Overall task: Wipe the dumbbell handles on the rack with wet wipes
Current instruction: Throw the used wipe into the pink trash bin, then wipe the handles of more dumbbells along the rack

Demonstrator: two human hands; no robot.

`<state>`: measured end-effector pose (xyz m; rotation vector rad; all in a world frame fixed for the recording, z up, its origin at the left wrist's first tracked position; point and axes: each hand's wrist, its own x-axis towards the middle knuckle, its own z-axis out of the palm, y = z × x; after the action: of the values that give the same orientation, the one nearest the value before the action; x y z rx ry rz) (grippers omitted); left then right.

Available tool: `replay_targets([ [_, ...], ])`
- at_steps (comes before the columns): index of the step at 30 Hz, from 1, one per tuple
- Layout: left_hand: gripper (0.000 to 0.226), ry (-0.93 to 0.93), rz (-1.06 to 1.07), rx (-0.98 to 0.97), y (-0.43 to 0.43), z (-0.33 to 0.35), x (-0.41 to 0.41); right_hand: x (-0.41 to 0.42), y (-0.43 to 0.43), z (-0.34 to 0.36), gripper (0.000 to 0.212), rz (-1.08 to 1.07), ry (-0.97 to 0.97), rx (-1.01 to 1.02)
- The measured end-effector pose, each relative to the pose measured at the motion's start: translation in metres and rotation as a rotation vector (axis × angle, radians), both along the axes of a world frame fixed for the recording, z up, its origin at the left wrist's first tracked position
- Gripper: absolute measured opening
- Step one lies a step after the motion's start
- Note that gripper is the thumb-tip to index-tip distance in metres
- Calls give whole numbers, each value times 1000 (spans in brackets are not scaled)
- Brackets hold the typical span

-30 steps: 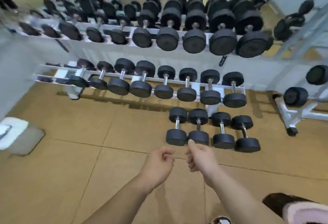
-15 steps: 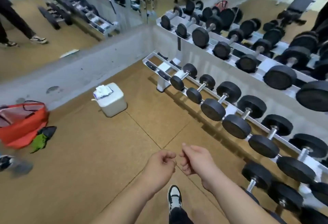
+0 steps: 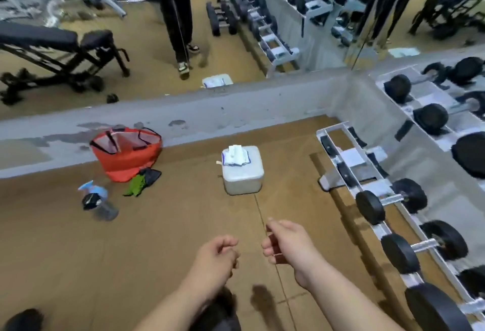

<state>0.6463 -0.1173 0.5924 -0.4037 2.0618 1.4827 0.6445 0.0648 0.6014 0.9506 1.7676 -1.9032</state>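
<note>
A pack of wet wipes (image 3: 235, 156), one wipe sticking up from it, lies on top of a white box (image 3: 242, 178) on the floor ahead. Black dumbbells (image 3: 370, 207) with metal handles sit on the low white rack (image 3: 349, 170) along the right side. My left hand (image 3: 217, 254) and my right hand (image 3: 286, 241) hover side by side above the floor, well short of the box. Their fingers are loosely curled and hold nothing.
A red bag (image 3: 126, 152), a green cloth (image 3: 136, 185) and a spray bottle (image 3: 95, 199) lie on the floor at the left. A grey ledge (image 3: 210, 110) under a wall mirror runs behind them. A higher rack with bigger dumbbells (image 3: 430, 118) stands at the far right.
The view has swung left, away from the rack: the white box with the wipes moved toward the centre. My hands have drifted slightly apart and hold nothing.
</note>
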Motion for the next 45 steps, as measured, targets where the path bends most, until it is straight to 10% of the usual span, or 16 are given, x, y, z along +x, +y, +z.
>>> replay_targets([
  [14,18,51,-217,-131,29,-69,-397,-386,18,-53,25,106,-107,111],
  [22,21,49,-209,-223,65,-226,-538,-533,59,-216,25,158,-88,183],
  [33,31,377,-549,-537,76,-555,-631,-637,41,-540,31,282,-53,366],
  [38,31,426,-597,-673,85,-609,-647,-666,51,-594,17,406,-130,317],
  [45,23,477,-78,-253,78,-577,-661,-674,62,-584,32,473,-191,284],
])
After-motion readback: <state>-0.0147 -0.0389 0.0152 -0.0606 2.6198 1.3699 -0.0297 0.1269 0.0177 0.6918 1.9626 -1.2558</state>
